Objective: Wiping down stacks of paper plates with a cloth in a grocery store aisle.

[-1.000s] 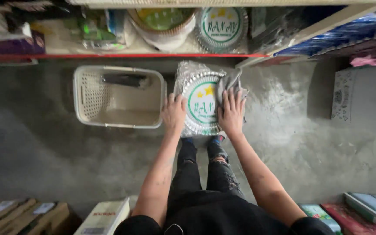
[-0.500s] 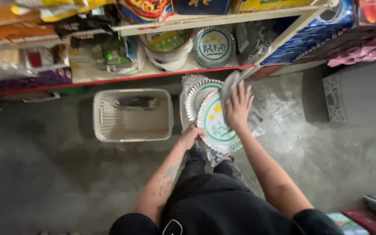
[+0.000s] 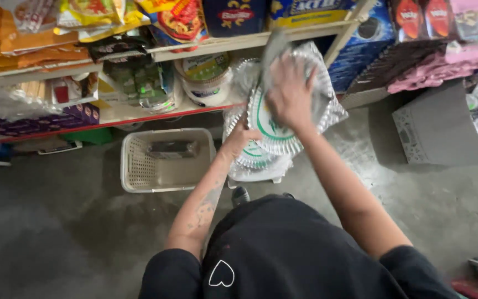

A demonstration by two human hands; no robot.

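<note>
— What is the person wearing?

— A black short-sleeved cotton shirt (image 3: 300, 249), loose at the shoulders, the sleeves ending above the elbows. Just left of its middle sits a small white heart outline (image 3: 221, 273).

— And the arms?

— Bare below the sleeves. The left forearm (image 3: 203, 207), left of the shirt, carries a faint dark tattoo of fine lines. The left hand (image 3: 239, 138) and the right hand (image 3: 290, 94), both above the shirt, show no rings or gloves.

— Anything on the feet?

— Just above the shirt's top edge, a dark shoe toe (image 3: 240, 195) peeks out — blurred, its details unclear.
</note>
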